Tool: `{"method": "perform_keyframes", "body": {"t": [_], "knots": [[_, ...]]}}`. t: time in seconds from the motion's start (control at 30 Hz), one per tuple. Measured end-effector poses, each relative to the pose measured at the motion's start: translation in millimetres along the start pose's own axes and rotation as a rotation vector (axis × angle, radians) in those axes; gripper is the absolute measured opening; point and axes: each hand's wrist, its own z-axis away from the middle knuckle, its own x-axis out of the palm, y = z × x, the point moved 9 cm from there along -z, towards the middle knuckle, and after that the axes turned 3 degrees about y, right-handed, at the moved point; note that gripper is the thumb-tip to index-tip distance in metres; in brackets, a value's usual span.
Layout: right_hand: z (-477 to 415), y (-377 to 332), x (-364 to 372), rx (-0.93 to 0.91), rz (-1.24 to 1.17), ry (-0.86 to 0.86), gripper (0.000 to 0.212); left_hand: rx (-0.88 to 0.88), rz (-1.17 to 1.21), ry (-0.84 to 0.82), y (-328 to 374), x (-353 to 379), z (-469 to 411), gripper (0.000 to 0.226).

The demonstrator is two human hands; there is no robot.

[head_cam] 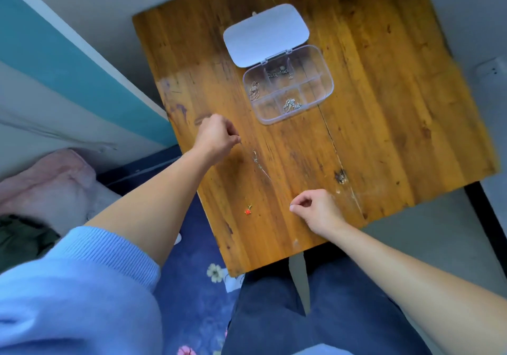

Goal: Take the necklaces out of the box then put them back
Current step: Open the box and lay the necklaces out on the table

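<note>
Left hand (216,138) pinching thin chain (259,165), right hand (315,209) pinched, contents unclear, blurred necklaces in open box (288,91)

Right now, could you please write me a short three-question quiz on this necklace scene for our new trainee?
1. True or false: the lid of the clear box is closed.
2. What colour is the pendant lying on the wooden table?
A. Blue
B. Red-orange
C. Green
3. Fill in: the left hand and right hand each pinch one end of a thin ____ stretched between them.

Key
1. False. The lid is swung open, and jewellery shows in several compartments.
2. B.
3. Chain. It is faint, so its run to the right hand is hard to trace.
</note>
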Motion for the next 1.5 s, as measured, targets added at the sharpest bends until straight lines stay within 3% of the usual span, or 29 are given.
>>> {"method": "perform_keyframes", "body": {"t": [0.33, 0.43, 0.53, 0.63, 0.77, 0.87, 1.07, 1.23, 1.5], "knots": [[-4.4, 1.8, 23.9, 0.013, 0.316, 0.075, 0.013, 0.042, -0.151, 0.031, -1.8, 40.7, -23.0, 0.005], [-6.4, 1.2, 23.4, -0.003, 0.390, 0.035, 0.021, 0.048, -0.171, 0.037, 0.0, 41.8, -22.5, 0.002], [-5.2, -1.2, 20.2, -0.025, 0.452, -0.063, 0.030, 0.014, -0.153, 0.027, -1.1, 39.3, -21.3, 0.014], [-10.3, -20.0, -11.6, -0.076, 0.470, -0.059, 0.030, -0.049, -0.023, 0.086, -1.5, 25.7, -18.4, 0.021], [-37.5, -83.0, -95.0, -0.216, 0.350, 0.197, 0.012, -0.115, 0.242, 0.163, 8.1, 11.1, -19.6, 0.029], [-66.3, -136.6, -130.3, -0.339, 0.339, 0.305, 0.022, -0.214, 0.479, 0.135, 11.9, 19.3, -27.6, 0.033], [-130.1, -169.2, -98.3, -0.393, 0.754, 0.025, 0.046, -0.360, 0.737, 0.124, 10.8, 33.2, -35.9, 0.023], [-138.3, -177.2, -71.1, -0.513, 1.021, -0.144, 0.040, -0.420, 0.823, 0.140, 1.9, 41.4, -36.7, 0.023], [-144.2, -173.2, -59.9, -0.513, 1.109, -0.419, 0.034, -0.485, 0.795, 0.224, 2.6, 39.7, -32.9, 0.024]]}}
